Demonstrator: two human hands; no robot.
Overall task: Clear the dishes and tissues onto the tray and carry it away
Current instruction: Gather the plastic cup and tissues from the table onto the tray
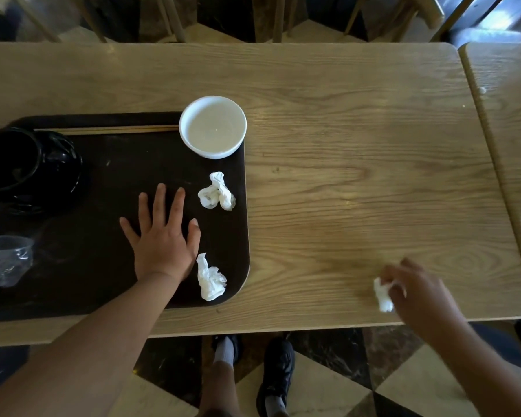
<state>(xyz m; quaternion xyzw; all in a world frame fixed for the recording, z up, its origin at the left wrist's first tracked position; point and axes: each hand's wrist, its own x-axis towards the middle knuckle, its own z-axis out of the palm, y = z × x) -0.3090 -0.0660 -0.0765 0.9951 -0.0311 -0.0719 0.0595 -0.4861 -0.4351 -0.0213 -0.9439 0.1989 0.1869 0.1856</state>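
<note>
Pressing flat on the dark tray (103,266), the left hand (163,242) lay with fingers straight and spread, holding nothing. The right hand (418,290) pinched a crumpled tissue (382,293) in its fingers on the table (373,145), well apart from the tray, which carried a far tissue (217,191), a near tissue (211,278) and a white bowl (213,127).

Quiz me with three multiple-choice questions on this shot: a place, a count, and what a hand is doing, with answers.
1. Where on the tray is the white bowl? A) far right corner; B) near left corner; C) middle.
2. How many crumpled tissues lie on the tray? A) one; B) two; C) four.
3. What is the right hand doing? A) lying flat on the tray; B) gripping the bowl; C) pinching a loose tissue.
Answers: 1 A, it sits at that corner; 2 B, one near the bowl, another beside the left hand; 3 C, it clasps white paper.
</note>
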